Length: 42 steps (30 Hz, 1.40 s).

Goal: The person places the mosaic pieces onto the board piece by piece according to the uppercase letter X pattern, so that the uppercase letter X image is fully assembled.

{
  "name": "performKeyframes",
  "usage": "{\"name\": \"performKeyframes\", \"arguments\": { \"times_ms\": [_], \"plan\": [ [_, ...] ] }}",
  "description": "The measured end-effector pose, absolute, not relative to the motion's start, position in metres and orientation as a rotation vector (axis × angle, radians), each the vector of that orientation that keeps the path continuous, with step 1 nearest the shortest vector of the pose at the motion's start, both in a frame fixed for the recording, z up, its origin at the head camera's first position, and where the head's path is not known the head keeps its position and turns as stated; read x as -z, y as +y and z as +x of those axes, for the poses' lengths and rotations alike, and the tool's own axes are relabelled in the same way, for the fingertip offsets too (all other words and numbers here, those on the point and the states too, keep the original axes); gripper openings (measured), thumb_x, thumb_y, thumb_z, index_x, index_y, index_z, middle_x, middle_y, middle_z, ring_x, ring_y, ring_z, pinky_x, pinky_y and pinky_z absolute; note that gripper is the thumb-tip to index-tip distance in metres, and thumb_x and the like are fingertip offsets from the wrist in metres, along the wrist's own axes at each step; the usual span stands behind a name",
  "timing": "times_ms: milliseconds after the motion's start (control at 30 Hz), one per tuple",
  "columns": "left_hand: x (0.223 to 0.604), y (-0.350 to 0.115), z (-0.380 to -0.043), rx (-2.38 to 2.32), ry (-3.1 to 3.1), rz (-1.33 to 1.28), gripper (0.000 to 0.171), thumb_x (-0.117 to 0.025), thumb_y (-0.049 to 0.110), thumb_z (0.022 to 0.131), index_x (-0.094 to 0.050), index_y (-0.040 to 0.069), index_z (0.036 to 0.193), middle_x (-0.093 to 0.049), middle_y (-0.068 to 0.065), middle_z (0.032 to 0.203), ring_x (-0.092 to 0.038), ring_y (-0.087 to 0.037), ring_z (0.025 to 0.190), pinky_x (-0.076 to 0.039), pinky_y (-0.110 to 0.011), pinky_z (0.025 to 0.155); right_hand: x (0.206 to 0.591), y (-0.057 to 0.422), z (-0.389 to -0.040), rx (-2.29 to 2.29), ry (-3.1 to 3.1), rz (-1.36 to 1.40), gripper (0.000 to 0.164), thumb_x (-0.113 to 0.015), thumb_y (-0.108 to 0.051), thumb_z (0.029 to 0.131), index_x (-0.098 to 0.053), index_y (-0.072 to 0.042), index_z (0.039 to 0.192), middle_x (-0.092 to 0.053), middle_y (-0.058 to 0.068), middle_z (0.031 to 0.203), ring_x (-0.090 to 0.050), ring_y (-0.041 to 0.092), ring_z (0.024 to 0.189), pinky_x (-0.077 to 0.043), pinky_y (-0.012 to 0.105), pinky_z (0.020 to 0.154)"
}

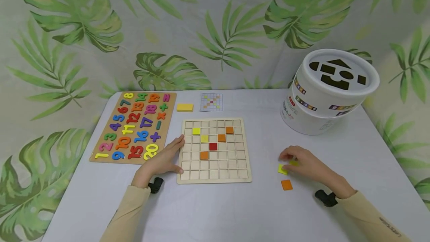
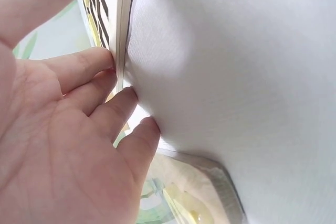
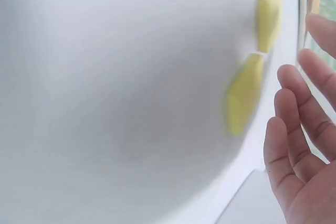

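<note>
A wooden grid board (image 1: pixel 231 165) lies in the middle of the table, with several yellow, orange and red square tiles in its cells. My left hand (image 1: pixel 164 160) touches the board's left edge with extended fingers and thumb; in the left wrist view the fingertips (image 2: pixel 107 59) meet the board's side. To the right of the board, my right hand (image 1: pixel 304 163) hovers over two yellow tiles (image 1: pixel 282 169), which it partly covers. In the right wrist view the loosely bent fingers are apart from both yellow tiles (image 3: pixel 245 95). Nearer the front lies an orange tile (image 1: pixel 287 185).
A number puzzle board (image 1: pixel 132 130) lies at the left. Behind the grid board are a yellow block (image 1: pixel 185 107) and a pattern card (image 1: pixel 211 102) with a coloured grid. A white bucket (image 1: pixel 312 111) with shaped holes in its lid stands at the back right.
</note>
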<state>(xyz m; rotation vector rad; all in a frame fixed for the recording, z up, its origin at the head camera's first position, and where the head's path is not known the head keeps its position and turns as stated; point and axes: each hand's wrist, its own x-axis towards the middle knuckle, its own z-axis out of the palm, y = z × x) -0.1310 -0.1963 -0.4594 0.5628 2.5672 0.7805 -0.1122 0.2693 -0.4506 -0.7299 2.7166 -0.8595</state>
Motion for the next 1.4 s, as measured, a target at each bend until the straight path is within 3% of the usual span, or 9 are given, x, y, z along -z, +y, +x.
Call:
{"name": "performKeyframes", "arguments": {
  "times_ms": [233, 467, 967, 1400],
  "plan": [
    [0.458, -0.197, -0.130, -0.780, 2.573, 0.545, 0.103, -0.084, 0.021, 0.073, -0.019, -0.005, 0.150, -0.006, -0.015, 0.159, -0.007, -0.035, 0.144, -0.017, -0.049, 0.114, 0.454, 0.269, -0.105, 0.790, 2.716, -0.780, 0.025, -0.079, -0.013, 0.078, -0.065, -0.012, 0.099, -0.055, -0.010, 0.092, -0.050, 0.014, 0.088, -0.049, 0.032, 0.079],
    [0.459, -0.197, -0.131, -0.789, 2.571, 0.549, 0.103, -0.083, 0.021, 0.073, -0.019, -0.005, 0.150, -0.006, -0.015, 0.159, -0.007, -0.035, 0.144, -0.017, -0.048, 0.114, 0.456, 0.251, -0.109, 0.671, 2.767, -0.755, 0.023, -0.076, -0.010, 0.078, -0.065, -0.011, 0.098, -0.055, -0.008, 0.092, -0.050, 0.013, 0.088, -0.051, 0.034, 0.080],
    [0.461, -0.197, -0.131, -0.818, 2.564, 0.542, 0.104, -0.084, 0.021, 0.072, -0.019, -0.004, 0.150, -0.006, -0.015, 0.159, -0.006, -0.036, 0.144, -0.016, -0.049, 0.114, 0.449, 0.154, -0.149, 0.697, 2.699, -1.016, 0.022, -0.074, -0.015, 0.080, -0.067, -0.010, 0.100, -0.058, -0.007, 0.093, -0.050, 0.012, 0.088, -0.048, 0.031, 0.080],
    [0.459, -0.196, -0.130, -0.828, 2.568, 0.540, 0.104, -0.084, 0.021, 0.072, -0.020, -0.004, 0.150, -0.007, -0.014, 0.159, -0.006, -0.036, 0.143, -0.016, -0.050, 0.114, 0.451, 0.093, -0.162, 0.571, 2.652, -1.114, 0.016, -0.069, -0.006, 0.081, -0.067, -0.009, 0.097, -0.060, -0.002, 0.093, -0.048, 0.013, 0.082, -0.046, 0.026, 0.074]
  ]
}}
